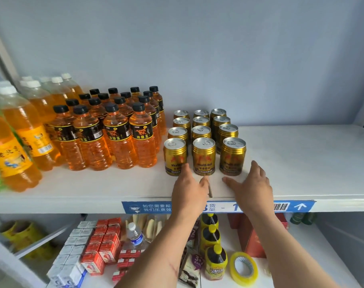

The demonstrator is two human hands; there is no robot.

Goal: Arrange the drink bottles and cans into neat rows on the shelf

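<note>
Left hand (189, 187) flat and loose on shelf (301, 163), fingertips touching front-left gold can (175, 155), gripping nothing. Right hand (253, 187) likewise spread, just in front of front-right can (232, 155), not clearly touching. Gold cans (204, 142) upright in three rows, four deep. Black-capped orange bottles (114, 129) in rows just left of cans; bigger white-capped bottles (31, 113) further left

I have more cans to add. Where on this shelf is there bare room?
The shelf is bare right of the gold cans, out to its right end. A bare strip runs along the front edge, where both hands hover. Left of the cans, the orange bottles stand packed.
</note>
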